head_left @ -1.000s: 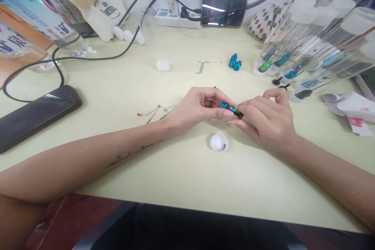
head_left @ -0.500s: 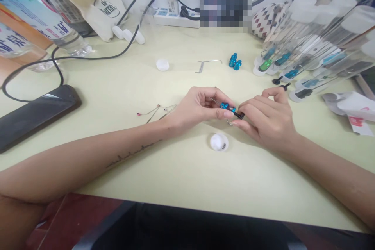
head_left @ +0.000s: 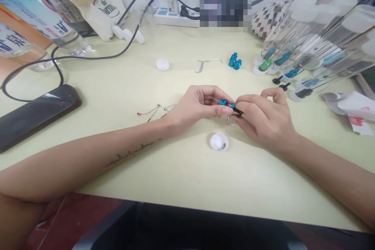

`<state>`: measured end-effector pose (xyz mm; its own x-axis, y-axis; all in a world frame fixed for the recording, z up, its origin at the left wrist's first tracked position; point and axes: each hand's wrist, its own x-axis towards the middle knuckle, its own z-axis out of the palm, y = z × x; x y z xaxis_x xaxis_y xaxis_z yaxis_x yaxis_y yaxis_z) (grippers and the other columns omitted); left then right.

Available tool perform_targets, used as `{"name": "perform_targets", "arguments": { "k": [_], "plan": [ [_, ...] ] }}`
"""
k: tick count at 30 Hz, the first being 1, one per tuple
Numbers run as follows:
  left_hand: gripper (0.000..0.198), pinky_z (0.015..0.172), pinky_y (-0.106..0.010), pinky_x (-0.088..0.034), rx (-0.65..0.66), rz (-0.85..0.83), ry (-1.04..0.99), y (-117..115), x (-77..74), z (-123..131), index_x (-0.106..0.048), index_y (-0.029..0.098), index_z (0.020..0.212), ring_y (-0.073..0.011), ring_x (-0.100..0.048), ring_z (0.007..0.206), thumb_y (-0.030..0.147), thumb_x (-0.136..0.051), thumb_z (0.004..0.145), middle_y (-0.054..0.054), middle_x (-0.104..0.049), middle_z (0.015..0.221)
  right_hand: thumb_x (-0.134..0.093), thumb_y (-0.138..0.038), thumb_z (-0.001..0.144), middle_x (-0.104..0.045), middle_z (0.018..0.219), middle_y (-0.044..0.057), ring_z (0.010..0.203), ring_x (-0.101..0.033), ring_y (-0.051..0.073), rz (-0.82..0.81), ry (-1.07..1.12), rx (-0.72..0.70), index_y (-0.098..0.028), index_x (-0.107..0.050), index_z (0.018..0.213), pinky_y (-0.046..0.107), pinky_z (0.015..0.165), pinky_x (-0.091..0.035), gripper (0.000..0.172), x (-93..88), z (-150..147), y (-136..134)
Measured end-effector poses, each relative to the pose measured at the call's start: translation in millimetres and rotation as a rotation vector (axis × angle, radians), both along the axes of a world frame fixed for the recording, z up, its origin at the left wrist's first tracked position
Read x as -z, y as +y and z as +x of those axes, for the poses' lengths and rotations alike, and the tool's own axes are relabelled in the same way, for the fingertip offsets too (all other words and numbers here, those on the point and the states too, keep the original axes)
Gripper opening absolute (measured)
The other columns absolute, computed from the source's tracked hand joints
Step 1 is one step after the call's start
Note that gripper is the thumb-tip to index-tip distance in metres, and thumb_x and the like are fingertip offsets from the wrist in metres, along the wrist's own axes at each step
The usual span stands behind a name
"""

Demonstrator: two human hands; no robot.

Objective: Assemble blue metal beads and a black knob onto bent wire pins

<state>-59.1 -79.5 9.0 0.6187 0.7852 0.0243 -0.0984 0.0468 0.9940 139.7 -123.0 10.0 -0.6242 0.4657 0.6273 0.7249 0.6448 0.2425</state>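
Note:
My left hand [head_left: 202,103] and my right hand [head_left: 263,119] meet above the pale desk, pinching a small assembly between their fingertips. The assembly has a blue metal part [head_left: 223,102] on a thin wire, with a black piece [head_left: 238,112] at its right end. My fingers hide part of it. Just below my right fingers lies a small L-shaped metal pin [head_left: 230,122]. A white cap holding cotton [head_left: 219,141] sits below my hands. Thin wires with tiny beads [head_left: 154,112] lie left of my left hand.
Farther back lie a bent metal rod [head_left: 205,62], blue metal pieces [head_left: 234,61] and a white cap [head_left: 162,64]. Clear tubes [head_left: 304,43] lie at right, a black phone [head_left: 35,113] at left, and a power strip [head_left: 172,16] with cables at the back.
Both hands have shifted slightly up the picture, carrying the small assembly with them. The blue part now shows less between my fingers.

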Motion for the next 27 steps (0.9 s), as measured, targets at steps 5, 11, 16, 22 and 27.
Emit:
{"name": "perform_targets", "arguments": {
  "k": [5,11,16,22,27],
  "plan": [
    [0.026,0.062,-0.023,-0.045,0.007,0.04,0.05,-0.2,1.0,-0.6,-0.07,0.016,0.086,-0.01,-0.057,0.068,0.031,-0.078,0.067,-0.002,-0.064,0.074,-0.045,-0.043,0.095,-0.06,0.058,-0.002,0.052,-0.048,0.011,-0.025,-0.038,-0.029,-0.018,-0.05,0.069,0.032,0.067,-0.033,0.037,-2.0,1.2,0.8],
    [0.025,0.065,-0.025,-0.046,0.054,0.059,0.048,0.7,1.2,-1.1,-0.071,0.015,0.086,-0.0122,-0.059,0.072,0.03,-0.079,0.067,-0.004,-0.066,0.078,-0.036,-0.043,0.098,-0.056,0.052,-0.003,0.049,-0.045,0.01,-0.059,-0.037,-0.044,-0.017,-0.049,0.063,0.031,0.066,-0.034,0.046,-1.9,4.2,2.5],
    [0.027,0.064,-0.024,-0.046,0.036,0.042,0.033,-0.7,1.1,-0.3,-0.07,0.015,0.086,-0.0117,-0.06,0.071,0.031,-0.079,0.067,-0.004,-0.066,0.076,-0.033,-0.045,0.098,-0.061,0.058,0.0,0.051,-0.05,0.011,-0.067,-0.012,-0.038,-0.016,-0.053,0.067,0.032,0.066,-0.035,0.047,-2.5,2.8,1.8],
    [0.026,0.066,-0.024,-0.047,0.015,0.006,0.024,-0.8,0.2,0.1,-0.069,0.015,0.086,-0.0117,-0.062,0.072,0.032,-0.078,0.068,-0.004,-0.066,0.076,-0.052,-0.033,0.093,-0.068,0.072,0.002,0.062,-0.059,0.012,-0.047,0.047,-0.032,-0.015,-0.056,0.083,0.032,0.068,-0.035,0.021,-0.8,0.3,-1.1],
    [0.026,0.063,-0.023,-0.046,0.002,0.021,0.045,-0.8,0.7,0.0,-0.07,0.016,0.085,-0.0104,-0.059,0.069,0.033,-0.078,0.067,-0.003,-0.066,0.076,-0.039,-0.037,0.098,-0.061,0.059,-0.002,0.052,-0.05,0.01,-0.052,-0.001,0.001,-0.018,-0.052,0.069,0.031,0.066,-0.033,0.037,-1.4,-0.2,-0.7]
  ]
}}
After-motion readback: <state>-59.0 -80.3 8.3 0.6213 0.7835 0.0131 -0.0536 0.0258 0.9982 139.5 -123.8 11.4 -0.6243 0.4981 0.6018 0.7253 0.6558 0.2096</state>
